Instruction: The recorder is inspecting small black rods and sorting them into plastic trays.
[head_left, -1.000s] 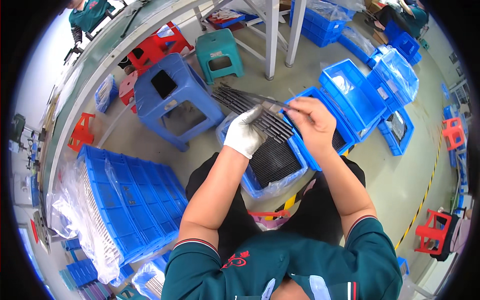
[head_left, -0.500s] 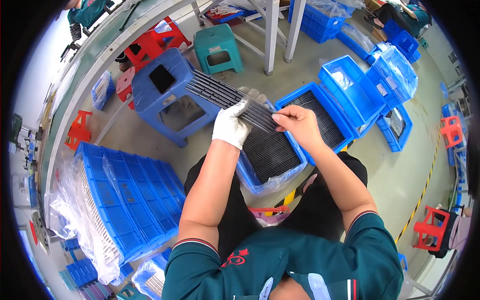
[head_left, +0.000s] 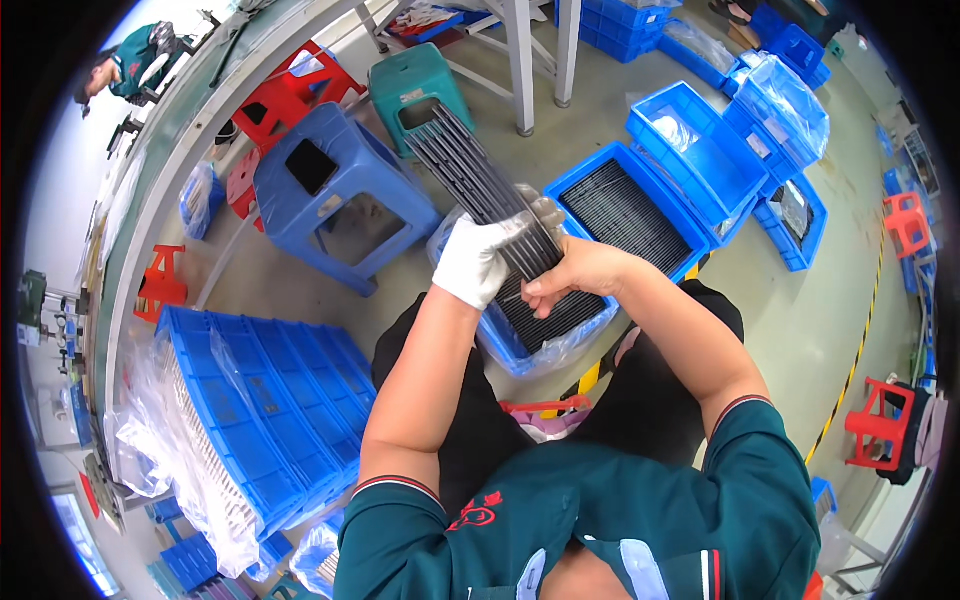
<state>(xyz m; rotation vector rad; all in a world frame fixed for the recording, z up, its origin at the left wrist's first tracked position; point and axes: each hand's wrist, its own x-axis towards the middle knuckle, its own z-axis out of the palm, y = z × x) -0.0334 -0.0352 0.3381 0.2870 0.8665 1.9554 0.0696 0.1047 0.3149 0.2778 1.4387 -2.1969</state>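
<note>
My left hand [head_left: 475, 258], in a white glove, grips a flat bundle of long thin dark rods [head_left: 468, 168]. The bundle slants away to the far left, its near ends toward me. At those near ends my bare right hand [head_left: 583, 270] is closed with curled fingers around the rods; its fingertips are partly hidden. Right below both hands stands a blue bin [head_left: 518, 362] lined with clear plastic, with rows of similar dark rods in it. Just right of it, a second blue bin [head_left: 580, 168] holds more dark rods [head_left: 630, 212].
A blue stool [head_left: 350, 135] with a black rectangular thing [head_left: 311, 166] on top stands at the far left, near a teal stool [head_left: 425, 78]. Stacked blue bins [head_left: 265, 400] rise by my left knee. More blue bins [head_left: 705, 150] sit at the right. A long table [head_left: 160, 190] curves along the left.
The rod bundle has swung to a steeper slant, its near ends lower. My right hand has moved down and left at those ends, fingers more curled. The view has shifted slightly.
</note>
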